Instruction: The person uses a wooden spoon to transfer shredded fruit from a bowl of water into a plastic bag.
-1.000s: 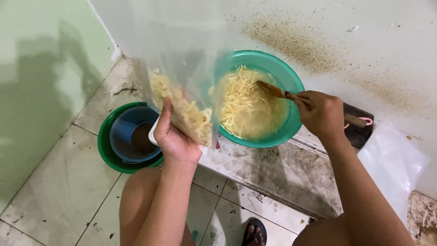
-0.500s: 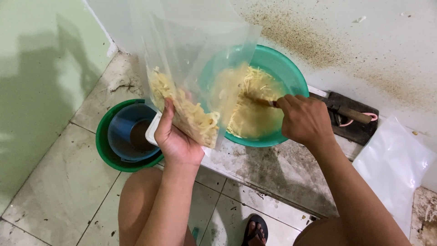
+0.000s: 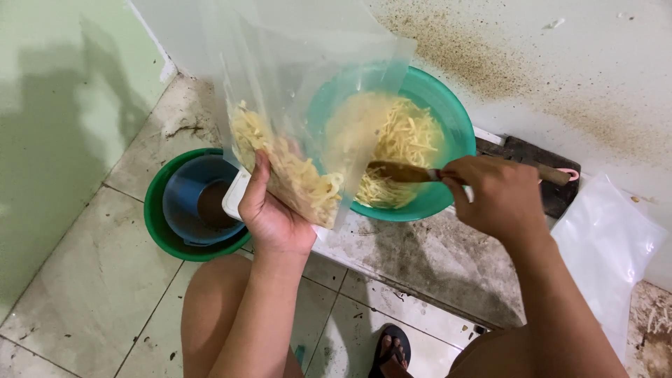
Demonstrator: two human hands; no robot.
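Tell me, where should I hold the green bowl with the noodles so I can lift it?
Grip the teal bowl by its bare rim at the far right side, coming in from the right. There the rim is uncovered: the clear plastic bag drapes over its left side, and the wooden spoon in the right hand crosses the near edge.

My left hand [image 3: 274,217] and right hand [image 3: 498,196] are bare, no rings or watch, forearms unsleeved. Bare knees show at the bottom of the frame, and a dark sandal [image 3: 390,350] on one foot.
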